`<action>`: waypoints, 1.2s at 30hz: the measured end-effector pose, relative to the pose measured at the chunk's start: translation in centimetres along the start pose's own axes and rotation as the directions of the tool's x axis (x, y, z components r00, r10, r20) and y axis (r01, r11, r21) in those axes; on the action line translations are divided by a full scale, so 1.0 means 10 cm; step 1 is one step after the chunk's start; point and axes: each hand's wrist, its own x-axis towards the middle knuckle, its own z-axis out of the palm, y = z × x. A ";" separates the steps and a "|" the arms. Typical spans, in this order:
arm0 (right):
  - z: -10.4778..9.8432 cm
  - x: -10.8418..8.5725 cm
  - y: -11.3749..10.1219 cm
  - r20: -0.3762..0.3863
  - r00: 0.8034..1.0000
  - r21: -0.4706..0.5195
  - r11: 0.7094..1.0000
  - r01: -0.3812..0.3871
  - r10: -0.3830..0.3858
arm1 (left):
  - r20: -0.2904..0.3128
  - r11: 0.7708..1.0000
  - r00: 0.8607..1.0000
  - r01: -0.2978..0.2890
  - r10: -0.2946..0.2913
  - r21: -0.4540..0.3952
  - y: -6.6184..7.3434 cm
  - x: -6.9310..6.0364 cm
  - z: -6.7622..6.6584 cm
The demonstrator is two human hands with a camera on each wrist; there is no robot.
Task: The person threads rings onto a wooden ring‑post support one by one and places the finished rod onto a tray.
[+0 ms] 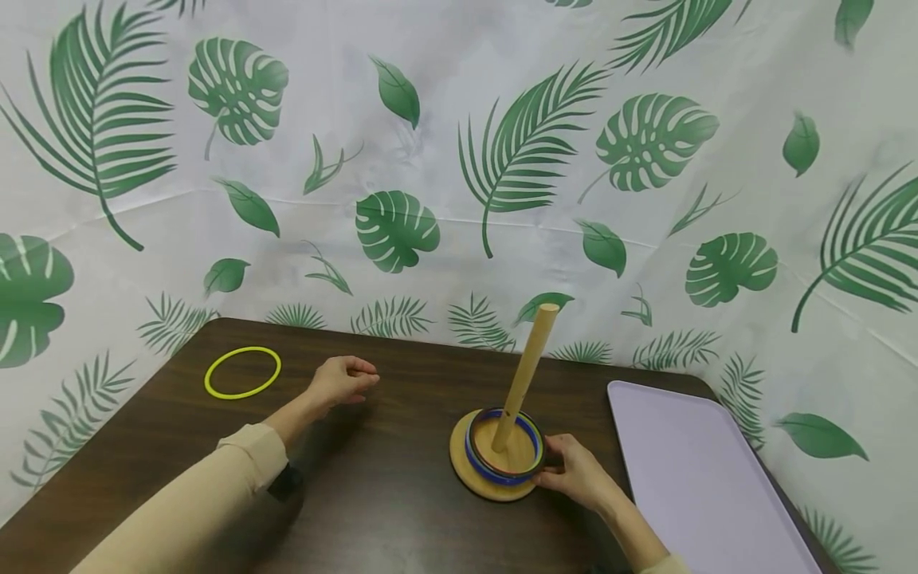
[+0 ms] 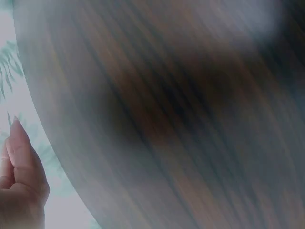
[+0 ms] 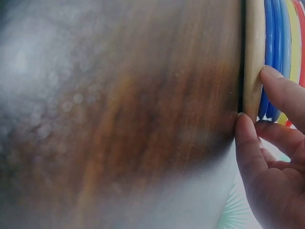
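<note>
A round wooden base (image 1: pixel 462 458) carries an upright wooden peg (image 1: pixel 531 363). Around the peg lies a stack of rings (image 1: pixel 495 477); blue, yellow and red edges show in the right wrist view. My right hand (image 1: pixel 577 474) is at the base's right side, and up close its thumb and fingers (image 3: pixel 283 93) pinch the edge of the wooden base (image 3: pixel 254 57), beside the blue rings (image 3: pixel 274 33). My left hand (image 1: pixel 344 379) hovers over the table with loosely bent fingers and holds nothing. Left of it, a yellow ring (image 1: pixel 244 395) lies flat on the table.
A pale purple tray (image 1: pixel 696 470) lies along the right side of the dark wooden table (image 1: pixel 402 494). Behind the table hangs a white cloth (image 1: pixel 430 159) printed with green leaves.
</note>
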 end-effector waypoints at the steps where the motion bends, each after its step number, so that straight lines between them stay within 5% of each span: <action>1: 0.00 0.00 0.00 -0.003 1.000 -0.010 1.000 0.008 -0.008 | -0.013 1.000 1.000 -0.006 0.007 0.020 -0.03 -0.01 -0.08; 10: 0.00 0.00 0.00 -0.006 1.000 0.014 1.000 0.018 -0.018 | -0.146 0.987 0.989 -0.017 0.041 0.160 -0.23 -0.11 -0.78; 17: 0.00 0.01 0.00 0.000 1.000 0.019 1.000 0.009 -0.009 | -0.237 0.982 0.970 -0.011 0.057 0.188 -0.44 -0.15 -1.19; 25: -0.01 0.01 0.01 -0.001 1.000 -0.023 1.000 -0.015 0.015 | -0.311 0.975 0.949 0.028 0.042 0.219 -0.61 -0.20 -1.44; 36: -0.01 0.02 -0.03 0.022 0.999 -0.013 0.999 -0.042 0.043 | -0.419 0.944 0.907 0.110 0.033 0.312 -0.77 -0.29 -1.62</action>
